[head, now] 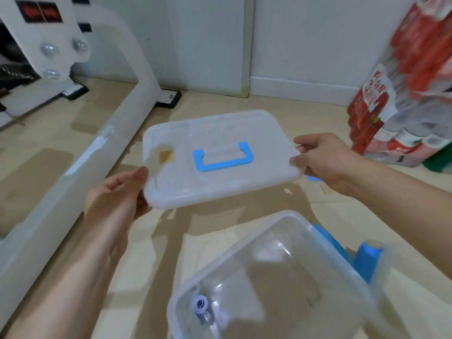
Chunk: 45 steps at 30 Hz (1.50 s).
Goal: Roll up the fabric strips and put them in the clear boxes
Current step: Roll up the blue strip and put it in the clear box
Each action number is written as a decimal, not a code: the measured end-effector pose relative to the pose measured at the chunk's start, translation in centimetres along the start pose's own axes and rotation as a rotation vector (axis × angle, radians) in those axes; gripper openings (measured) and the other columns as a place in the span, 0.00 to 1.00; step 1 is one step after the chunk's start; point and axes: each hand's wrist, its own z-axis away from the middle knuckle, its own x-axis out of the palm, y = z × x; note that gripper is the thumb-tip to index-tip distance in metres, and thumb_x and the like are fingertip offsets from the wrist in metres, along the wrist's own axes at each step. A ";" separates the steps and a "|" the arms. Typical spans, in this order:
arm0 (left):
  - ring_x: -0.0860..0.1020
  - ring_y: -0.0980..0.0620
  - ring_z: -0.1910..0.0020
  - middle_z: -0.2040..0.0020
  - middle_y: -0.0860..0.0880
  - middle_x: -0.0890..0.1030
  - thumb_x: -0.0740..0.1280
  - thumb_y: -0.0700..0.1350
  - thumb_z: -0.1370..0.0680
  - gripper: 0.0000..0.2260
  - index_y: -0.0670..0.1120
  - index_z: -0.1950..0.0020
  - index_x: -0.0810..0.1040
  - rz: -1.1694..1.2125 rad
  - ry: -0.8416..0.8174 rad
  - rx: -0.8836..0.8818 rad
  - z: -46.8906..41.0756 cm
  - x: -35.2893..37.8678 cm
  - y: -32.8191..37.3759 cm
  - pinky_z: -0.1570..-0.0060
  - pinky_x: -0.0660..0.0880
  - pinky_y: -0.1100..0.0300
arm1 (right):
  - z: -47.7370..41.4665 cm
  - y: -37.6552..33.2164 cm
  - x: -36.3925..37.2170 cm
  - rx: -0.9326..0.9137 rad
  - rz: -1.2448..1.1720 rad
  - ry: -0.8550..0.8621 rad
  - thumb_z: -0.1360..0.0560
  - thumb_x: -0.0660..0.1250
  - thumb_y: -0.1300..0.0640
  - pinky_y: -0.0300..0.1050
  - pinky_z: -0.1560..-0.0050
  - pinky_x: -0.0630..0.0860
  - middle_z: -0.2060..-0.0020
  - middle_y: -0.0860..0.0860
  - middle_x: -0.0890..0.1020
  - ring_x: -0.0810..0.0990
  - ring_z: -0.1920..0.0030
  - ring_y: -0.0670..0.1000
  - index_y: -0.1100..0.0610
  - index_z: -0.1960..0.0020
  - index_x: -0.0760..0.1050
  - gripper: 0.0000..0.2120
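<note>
The white machine frame (73, 172) runs along the floor outside the left-hand grip, well clear of it. The translucent lid (244, 187) is the largest thing in hand, held level in the air between both grips. The left hand (117, 199) grips its near-left corner, thumb on top and fingers underneath. The right hand (322, 160) pinches the middle of the opposite short edge with curled fingers.

The clear box (293, 277) sits open on the floor below and nearer than the grips, turned at an angle to the lid. A red shrink-wrapped pack (403, 94) stands beyond the right-hand grip. The blue handle (222, 156) lies flat midway between the two hands. A blue latch (368, 255) stands up on the box's right side, below the right forearm. One rolled fabric strip (201, 305) lies in the box's near-left corner, below the left forearm. No loose strips are in view.

Whether the lid is going on or coming away cannot be told. Both holds are at the very edges, so smooth plastic could slip from the right-hand pinch and drop onto the box. If lowered without turning, the lid would likely land skewed and foul the raised latch. Closing now would probably shut in just one roll.
</note>
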 end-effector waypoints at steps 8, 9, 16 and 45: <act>0.81 0.49 0.63 0.63 0.46 0.85 0.68 0.50 0.24 0.12 0.43 0.58 0.83 -0.236 -0.282 -0.010 11.5 -4.3 0.6 0.62 0.73 0.58 | 13.1 1.7 -6.3 0.019 0.189 -0.083 0.29 0.66 0.72 0.56 0.37 0.73 0.53 0.57 0.80 0.77 0.54 0.52 0.59 0.48 0.80 0.14; 0.81 0.50 0.63 0.63 0.47 0.85 0.68 0.50 0.24 0.11 0.43 0.58 0.84 -0.249 -0.301 -0.033 12.6 -4.9 -0.1 0.62 0.73 0.58 | 14.4 2.4 -6.3 0.035 0.181 -0.075 0.29 0.65 0.72 0.53 0.38 0.74 0.55 0.53 0.80 0.77 0.53 0.52 0.59 0.46 0.80 0.16; 0.74 0.50 0.73 0.71 0.42 0.80 0.69 0.42 0.24 0.11 0.36 0.62 0.81 -0.295 -0.378 -0.208 16.9 -6.7 -6.8 0.66 0.77 0.60 | 17.6 7.7 -4.3 0.112 0.316 -0.009 0.33 0.57 0.73 0.41 0.59 0.63 0.62 0.53 0.70 0.68 0.61 0.51 0.70 0.50 0.77 0.15; 0.79 0.50 0.62 0.59 0.49 0.82 0.68 0.36 0.27 0.16 0.43 0.40 0.78 -0.229 -0.051 -0.200 16.2 -3.9 -9.9 0.59 0.73 0.59 | 15.8 12.1 -2.7 -0.017 0.498 -0.003 0.31 0.74 0.56 0.40 0.52 0.70 0.57 0.51 0.80 0.77 0.55 0.49 0.53 0.35 0.75 0.24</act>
